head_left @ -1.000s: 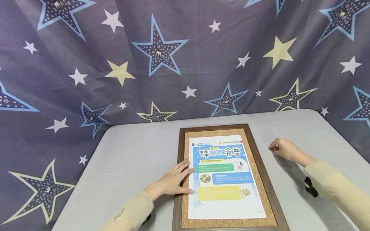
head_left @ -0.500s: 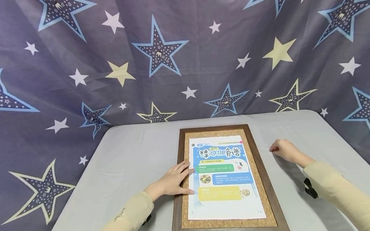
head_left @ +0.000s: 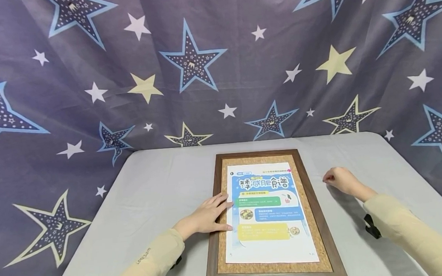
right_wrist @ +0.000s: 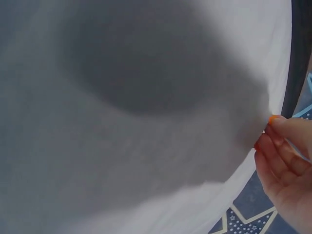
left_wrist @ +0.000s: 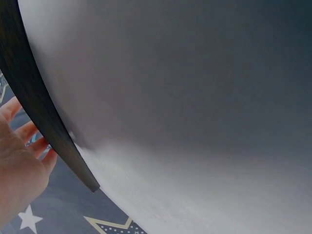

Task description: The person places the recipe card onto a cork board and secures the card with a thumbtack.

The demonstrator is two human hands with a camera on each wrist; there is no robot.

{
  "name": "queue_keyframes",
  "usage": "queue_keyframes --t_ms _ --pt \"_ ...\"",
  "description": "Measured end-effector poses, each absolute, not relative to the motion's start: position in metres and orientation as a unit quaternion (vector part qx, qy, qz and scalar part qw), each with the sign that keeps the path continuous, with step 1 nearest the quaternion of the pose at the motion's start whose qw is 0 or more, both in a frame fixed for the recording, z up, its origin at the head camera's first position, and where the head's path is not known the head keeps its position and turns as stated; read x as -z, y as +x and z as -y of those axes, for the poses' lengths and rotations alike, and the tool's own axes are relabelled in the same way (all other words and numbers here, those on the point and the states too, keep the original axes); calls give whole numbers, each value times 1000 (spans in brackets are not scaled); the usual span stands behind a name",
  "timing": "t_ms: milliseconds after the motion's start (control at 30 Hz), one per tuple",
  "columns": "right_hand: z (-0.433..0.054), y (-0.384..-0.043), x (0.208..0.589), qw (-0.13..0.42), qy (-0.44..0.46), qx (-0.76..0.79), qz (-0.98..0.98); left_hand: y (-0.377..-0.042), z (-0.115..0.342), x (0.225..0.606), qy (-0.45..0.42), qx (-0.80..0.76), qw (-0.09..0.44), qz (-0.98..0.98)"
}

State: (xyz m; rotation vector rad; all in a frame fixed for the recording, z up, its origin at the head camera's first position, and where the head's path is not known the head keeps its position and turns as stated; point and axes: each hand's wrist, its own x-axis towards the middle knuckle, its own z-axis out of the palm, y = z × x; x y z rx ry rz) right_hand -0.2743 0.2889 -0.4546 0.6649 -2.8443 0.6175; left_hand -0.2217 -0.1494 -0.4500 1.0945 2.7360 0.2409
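Observation:
A printed paper sheet (head_left: 271,251) with Chinese text and coloured boxes lies on a cork board (head_left: 276,267) in a dark brown wooden frame (head_left: 320,216). My left hand (head_left: 209,216) rests over the frame's left side, its spread fingertips on the sheet's left edge. In the left wrist view its fingers reach behind the frame's edge. To the right of the board, my right hand (head_left: 342,179) is low at the grey cloth, fingers curled and fingertips together. Small orange bits (right_wrist: 274,118) show at those fingertips in the right wrist view; I cannot tell what they are.
The board lies on a table with a grey cloth (head_left: 151,181). Behind and at both sides hangs a dark purple-grey curtain (head_left: 224,69) printed with stars. Both forearms wear cream sleeves (head_left: 152,258), with black straps at the wrists.
My right hand has shifted very slightly toward me and stays at the cloth. The left hand, sheet and board keep their places; the head view has moved a little.

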Motion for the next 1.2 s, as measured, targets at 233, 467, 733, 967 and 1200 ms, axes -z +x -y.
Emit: queue_keyframes --t_ms 233,467,733,967,1200 --pt "-276 -270 446 84 233 -222 943 -222 150 450 369 -77 91 -922" --pt "-259 -264 437 55 229 -258 937 -223 151 449 373 -76 93 -920" --pt "-240 -258 432 26 233 -301 924 -223 150 448 376 -82 95 -918" --pt "-220 -250 426 -11 228 -339 913 -222 151 448 378 -80 93 -918" --pt "-201 -242 423 -64 248 -380 889 -223 151 449 378 -76 90 -918"
